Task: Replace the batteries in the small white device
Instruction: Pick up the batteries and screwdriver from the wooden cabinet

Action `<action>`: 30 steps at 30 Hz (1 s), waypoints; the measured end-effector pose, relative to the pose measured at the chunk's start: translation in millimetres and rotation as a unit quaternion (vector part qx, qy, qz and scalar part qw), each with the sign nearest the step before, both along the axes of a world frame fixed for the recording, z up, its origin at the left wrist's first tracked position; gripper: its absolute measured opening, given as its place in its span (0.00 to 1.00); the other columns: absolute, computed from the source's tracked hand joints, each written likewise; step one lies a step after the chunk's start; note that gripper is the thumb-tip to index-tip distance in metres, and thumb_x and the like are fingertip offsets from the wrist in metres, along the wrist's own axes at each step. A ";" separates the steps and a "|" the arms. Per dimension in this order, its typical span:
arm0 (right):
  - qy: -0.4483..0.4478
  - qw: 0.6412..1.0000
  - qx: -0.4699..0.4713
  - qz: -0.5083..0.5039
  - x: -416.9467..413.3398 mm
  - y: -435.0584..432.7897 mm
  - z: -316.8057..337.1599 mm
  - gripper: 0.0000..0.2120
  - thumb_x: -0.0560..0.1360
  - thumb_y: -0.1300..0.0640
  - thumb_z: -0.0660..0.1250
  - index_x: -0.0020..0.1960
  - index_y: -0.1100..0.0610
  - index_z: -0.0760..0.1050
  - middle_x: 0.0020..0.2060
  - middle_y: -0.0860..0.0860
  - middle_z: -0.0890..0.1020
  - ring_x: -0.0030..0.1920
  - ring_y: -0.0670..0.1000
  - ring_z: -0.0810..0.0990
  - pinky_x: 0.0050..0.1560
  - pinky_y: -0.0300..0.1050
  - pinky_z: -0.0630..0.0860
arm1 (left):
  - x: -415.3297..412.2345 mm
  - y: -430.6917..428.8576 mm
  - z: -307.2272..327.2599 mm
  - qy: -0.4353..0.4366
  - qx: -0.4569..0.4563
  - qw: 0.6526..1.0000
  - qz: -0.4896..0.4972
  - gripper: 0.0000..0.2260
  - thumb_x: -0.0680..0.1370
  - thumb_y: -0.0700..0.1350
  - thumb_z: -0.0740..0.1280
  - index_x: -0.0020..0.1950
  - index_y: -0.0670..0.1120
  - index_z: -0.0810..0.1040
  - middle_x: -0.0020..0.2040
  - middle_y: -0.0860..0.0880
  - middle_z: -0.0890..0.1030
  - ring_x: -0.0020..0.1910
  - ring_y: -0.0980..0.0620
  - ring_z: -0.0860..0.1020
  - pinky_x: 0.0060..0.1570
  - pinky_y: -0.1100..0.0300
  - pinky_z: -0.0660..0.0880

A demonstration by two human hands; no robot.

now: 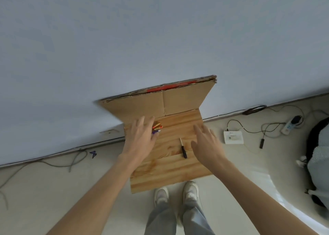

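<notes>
Head view, looking down, described near to far. A pair of pale shoes [190, 190] stands on the floor at the near edge of a wooden board [169, 170]. Two bare forearms reach forward over the board. On it lies a black-handled screwdriver [183, 148], shaft pointing away from the person. The right hand [206, 144] is just to its right, palm down, fingers straight and spread, holding nothing. The left hand [140, 138] is likewise flat and spread. Its fingertips are over a small cluster of batteries [157, 127], orange-gold ones and a purple one, at the far left of the board; whether it touches them cannot be told. No small white object shows on the board. The only candidate for the device is a white box [233, 137] on the floor, just beyond the board's right edge. It is a flat rectangle with rounded corners and a faint label on top, its long axis running left to right, roughly along the wall line. A thin dark cable [249, 130] leads from its far corner. It lies to the right of both hands, so the right hand is the nearer and the likely one to reach it. Beyond, a cardboard sheet [181, 99] leans on the wall behind the board.
</notes>
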State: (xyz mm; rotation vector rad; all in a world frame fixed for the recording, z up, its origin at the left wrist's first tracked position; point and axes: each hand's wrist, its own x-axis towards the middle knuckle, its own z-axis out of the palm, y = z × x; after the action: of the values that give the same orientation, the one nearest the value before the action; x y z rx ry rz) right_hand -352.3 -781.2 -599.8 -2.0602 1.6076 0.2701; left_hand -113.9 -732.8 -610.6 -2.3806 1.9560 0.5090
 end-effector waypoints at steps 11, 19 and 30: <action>-0.015 0.999 0.024 0.031 -0.6 3.3 -135.2 0.30 0.85 0.50 0.63 0.83 0.50 0.57 0.66 0.52 0.73 0.66 0.55 0.75 0.49 0.47 0.80 | -12.0 -12.8 -164.2 -0.013 0.033 0.993 0.116 0.35 0.83 0.62 0.67 0.86 0.53 0.60 0.69 0.43 0.70 0.63 0.45 0.73 0.54 0.51 0.83; -0.024 0.998 0.041 0.032 4.6 13.9 -189.0 0.30 0.84 0.46 0.65 0.81 0.46 0.55 0.60 0.51 0.72 0.57 0.54 0.82 0.38 0.44 0.79 | -14.3 -31.7 -216.6 0.029 -0.008 0.983 0.181 0.33 0.82 0.64 0.69 0.84 0.56 0.65 0.71 0.44 0.67 0.67 0.44 0.72 0.60 0.50 0.78; -0.037 0.997 0.053 0.038 -5.4 13.4 -212.8 0.33 0.85 0.47 0.64 0.84 0.43 0.51 0.59 0.47 0.70 0.47 0.51 0.84 0.35 0.43 0.78 | -25.2 -48.8 -241.9 0.018 -0.058 0.981 0.185 0.27 0.80 0.61 0.73 0.77 0.55 0.75 0.66 0.44 0.71 0.63 0.44 0.72 0.41 0.53 0.81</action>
State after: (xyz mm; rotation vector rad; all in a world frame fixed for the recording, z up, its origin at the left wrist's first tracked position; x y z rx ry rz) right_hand -357.8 -767.8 -812.6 -2.0298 1.4424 0.2960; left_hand -139.0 -781.6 -852.5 -2.8442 1.5964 0.4604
